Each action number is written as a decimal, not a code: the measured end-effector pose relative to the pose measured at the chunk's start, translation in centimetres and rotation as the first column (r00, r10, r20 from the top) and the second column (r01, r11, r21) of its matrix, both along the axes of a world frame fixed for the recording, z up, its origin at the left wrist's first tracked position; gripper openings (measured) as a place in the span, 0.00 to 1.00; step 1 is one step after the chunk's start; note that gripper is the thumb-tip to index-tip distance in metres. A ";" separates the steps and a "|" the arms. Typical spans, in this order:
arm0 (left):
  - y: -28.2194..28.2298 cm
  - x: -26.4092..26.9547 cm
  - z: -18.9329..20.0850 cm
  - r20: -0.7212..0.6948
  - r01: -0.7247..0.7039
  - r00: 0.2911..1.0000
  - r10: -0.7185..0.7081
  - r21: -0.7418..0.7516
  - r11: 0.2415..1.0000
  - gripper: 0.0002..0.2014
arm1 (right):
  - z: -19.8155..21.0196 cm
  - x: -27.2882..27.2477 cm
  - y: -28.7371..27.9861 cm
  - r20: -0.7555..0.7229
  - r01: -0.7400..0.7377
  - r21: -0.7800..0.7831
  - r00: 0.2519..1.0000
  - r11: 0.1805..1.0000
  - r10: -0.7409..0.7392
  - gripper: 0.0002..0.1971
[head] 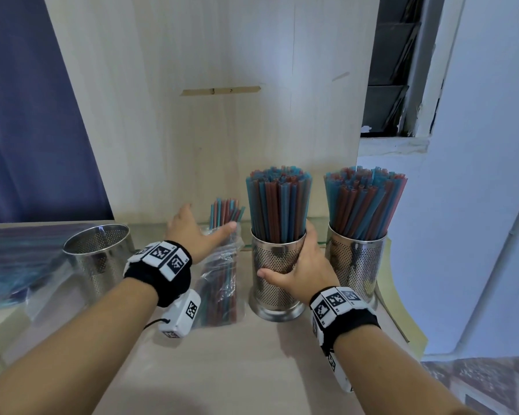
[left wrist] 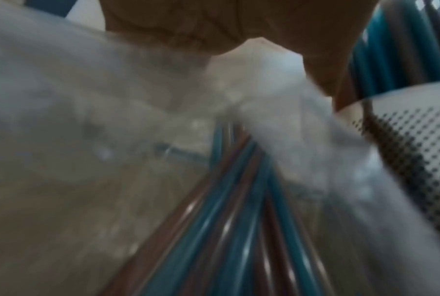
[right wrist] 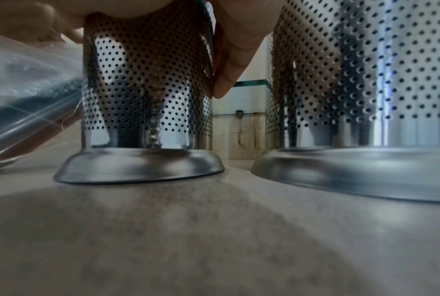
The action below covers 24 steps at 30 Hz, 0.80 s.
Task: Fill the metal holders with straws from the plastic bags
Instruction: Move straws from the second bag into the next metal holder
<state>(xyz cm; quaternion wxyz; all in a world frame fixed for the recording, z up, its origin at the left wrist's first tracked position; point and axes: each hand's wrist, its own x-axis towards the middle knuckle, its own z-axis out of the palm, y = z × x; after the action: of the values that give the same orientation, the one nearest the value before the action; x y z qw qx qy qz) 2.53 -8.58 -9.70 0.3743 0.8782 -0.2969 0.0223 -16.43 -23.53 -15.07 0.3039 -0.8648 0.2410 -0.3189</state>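
Three perforated metal holders stand in a row on the table. The left holder [head: 99,259] is empty. The middle holder [head: 277,283] [right wrist: 148,90] and the right holder [head: 357,262] [right wrist: 365,80] are packed with blue and red-brown straws. My right hand [head: 300,262] grips the middle holder, thumb across its front and fingers [right wrist: 229,70] round its right side. A clear plastic bag [head: 219,283] [left wrist: 87,120] with straws [left wrist: 229,220] lies left of it, some straws poking out of its far end. My left hand [head: 203,227] is spread flat over the bag's far end, thumb pointing right.
More bagged straws [head: 15,259] lie piled at the far left behind the empty holder. A wooden panel [head: 222,130] rises close behind the holders. The table's right edge [head: 402,310] runs just past the right holder.
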 end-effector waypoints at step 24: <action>1.1 -0.9 -1.6 0.173 0.048 0.984 -0.052 0.024 0.999 0.29 | 0.3 -0.1 0.2 0.019 0.010 0.010 1.000 1.000 -0.010 0.62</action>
<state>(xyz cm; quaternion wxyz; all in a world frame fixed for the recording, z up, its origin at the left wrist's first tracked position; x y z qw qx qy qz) 1.62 -7.51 -11.25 0.3388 0.8689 -0.3505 0.0862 -16.56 -23.32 -14.74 0.3089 -0.8589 0.2440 -0.3276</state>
